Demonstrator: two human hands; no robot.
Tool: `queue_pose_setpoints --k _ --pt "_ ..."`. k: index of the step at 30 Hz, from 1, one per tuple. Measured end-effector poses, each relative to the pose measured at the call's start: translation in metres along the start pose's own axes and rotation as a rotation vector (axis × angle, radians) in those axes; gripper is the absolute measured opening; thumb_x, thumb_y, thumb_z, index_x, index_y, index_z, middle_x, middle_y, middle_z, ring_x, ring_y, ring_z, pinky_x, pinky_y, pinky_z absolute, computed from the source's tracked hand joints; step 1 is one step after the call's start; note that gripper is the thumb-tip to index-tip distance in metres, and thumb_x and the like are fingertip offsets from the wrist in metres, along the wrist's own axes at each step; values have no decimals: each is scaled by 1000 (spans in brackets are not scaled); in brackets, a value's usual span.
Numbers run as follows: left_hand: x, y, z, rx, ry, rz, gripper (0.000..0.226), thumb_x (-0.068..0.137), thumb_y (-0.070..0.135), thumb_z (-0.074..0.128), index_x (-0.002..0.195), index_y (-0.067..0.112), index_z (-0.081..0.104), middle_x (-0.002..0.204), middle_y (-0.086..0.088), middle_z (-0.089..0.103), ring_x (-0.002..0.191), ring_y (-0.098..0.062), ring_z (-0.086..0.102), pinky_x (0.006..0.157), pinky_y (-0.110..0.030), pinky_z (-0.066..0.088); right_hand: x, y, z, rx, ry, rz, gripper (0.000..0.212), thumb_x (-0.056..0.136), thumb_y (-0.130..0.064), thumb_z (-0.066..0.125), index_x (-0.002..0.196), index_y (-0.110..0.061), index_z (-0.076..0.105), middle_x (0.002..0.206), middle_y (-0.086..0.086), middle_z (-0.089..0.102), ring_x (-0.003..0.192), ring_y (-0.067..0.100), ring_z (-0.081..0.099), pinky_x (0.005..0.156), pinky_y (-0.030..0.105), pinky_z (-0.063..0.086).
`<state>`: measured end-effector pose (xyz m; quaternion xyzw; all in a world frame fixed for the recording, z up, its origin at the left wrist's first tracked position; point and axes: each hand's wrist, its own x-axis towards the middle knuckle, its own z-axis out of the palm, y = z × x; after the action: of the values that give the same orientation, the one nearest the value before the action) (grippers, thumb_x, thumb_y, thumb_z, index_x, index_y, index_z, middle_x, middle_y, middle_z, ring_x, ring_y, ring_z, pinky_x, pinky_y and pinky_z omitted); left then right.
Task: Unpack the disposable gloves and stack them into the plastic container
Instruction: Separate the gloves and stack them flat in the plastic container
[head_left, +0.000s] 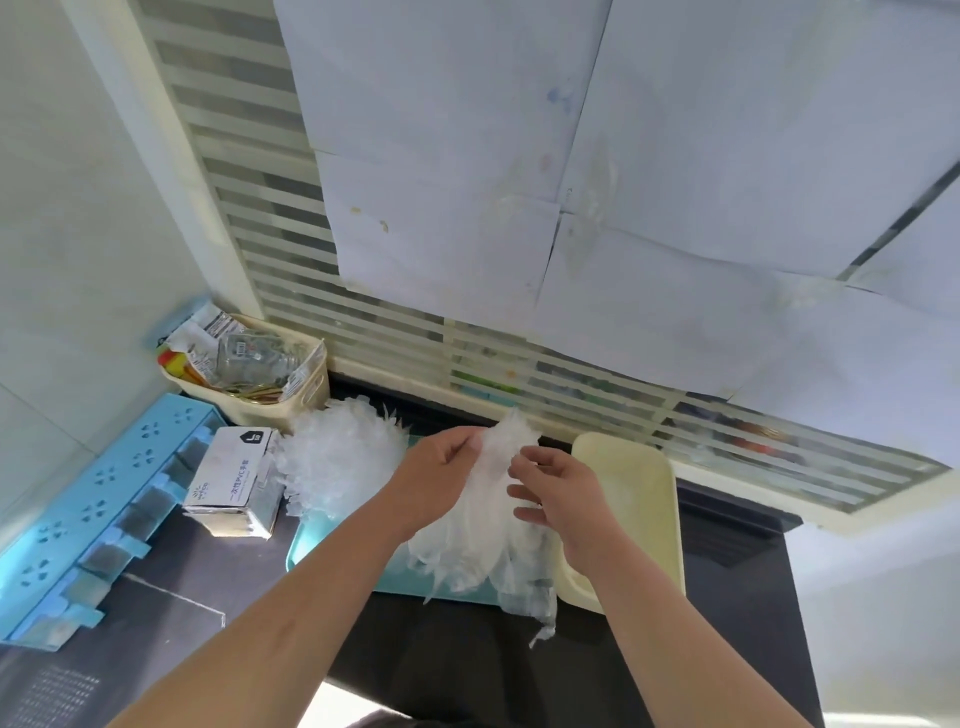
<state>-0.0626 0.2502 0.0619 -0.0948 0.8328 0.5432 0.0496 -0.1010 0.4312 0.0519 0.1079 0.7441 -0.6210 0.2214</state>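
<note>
While my left hand and right hand pinch a bunch of gloves — mid-unpacking — I'd next lay it flat in the cream container.

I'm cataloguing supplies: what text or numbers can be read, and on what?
"L": dark tag on the glove box.
"一次性PVC手套": same box's top, faint.
Packets in the cream basket: print too small.
Print on the tabletop, lower left: blurred.

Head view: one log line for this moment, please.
left hand: pinches glove bunch | right hand: pinches same bunch | bunch: hangs over teal tray | cream container: right of tray | loose glove pile: left of hands
</note>
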Motion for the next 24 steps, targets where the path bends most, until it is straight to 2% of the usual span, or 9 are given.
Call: queue_pose_setpoints --k 2,5,7,9,12,16,18,20,24 --pt "8 -6 -3 242 75 87 27 109 35 47 128 35 67 114 18 64 99 4 57 97 -22 48 1 3 1 -17 50 3 17 99 -27 73 114 -19 75 110 2 78 98 18 76 89 39 65" --pt "14 -15 -5 423 224 120 46 102 37 59 147 28 52 145 8 48 130 -12 46 108 -29 42 3 6 -1 -3 114 20 15 100 -24 72 111 -15 78 107 1 79 98 17 76 95 41 63" --pt "10 -18 -1 465 350 186 42 97 35 65 137 26 56 136 8 50 121 -12 50 103 -33 51 2 6 -1 -4 67 22 20 103 -23 68 120 -15 74 113 0 77 100 17 76 95 41 63" --pt "0 -19 12 459 363 273 19 96 34 66 114 29 61 111 15 54 93 -4 55 84 -28 57 0 10 -3 -55 10 2 26 106 -16 60 130 -24 65 119 -1 72 102 19 74 92 39 63" --pt "-15 -24 44 418 21 197 9 98 40 60 101 32 65 92 16 63 80 -2 58 80 -30 57 -2 29 -12 -209 90 -18 45 104 -3 48 138 -30 60 110 3 71 84 22 73 75 34 62" --pt "-29 -41 97 565 -447 86 25 102 32 51 111 26 74 125 9 67 107 -12 61 105 -32 49 -10 51 -31 -343 183 13 34 102 -9 52 128 -23 69 99 1 74 77 22 72 77 41 63" --pt "-31 -52 120 634 -578 63 23 100 26 55 106 21 76 143 5 55 121 -18 56 110 -32 44 -17 59 -38 -330 165 30 26 103 -12 53 116 -26 71 93 0 76 76 22 72 80 44 64" --pt "-29 -64 140 708 -698 47 18 96 26 58 100 19 75 148 2 47 119 -23 57 107 -39 48 -22 67 -46 -331 159 57 25 104 -13 53 109 -28 72 89 0 76 79 23 72 82 46 64" --pt "-22 -103 177 685 -678 -54 23 91 31 56 112 25 64 129 4 59 105 -20 63 96 -46 57 -28 81 -69 -345 94 115 24 106 -15 54 113 -26 74 93 0 77 82 23 74 79 39 64"
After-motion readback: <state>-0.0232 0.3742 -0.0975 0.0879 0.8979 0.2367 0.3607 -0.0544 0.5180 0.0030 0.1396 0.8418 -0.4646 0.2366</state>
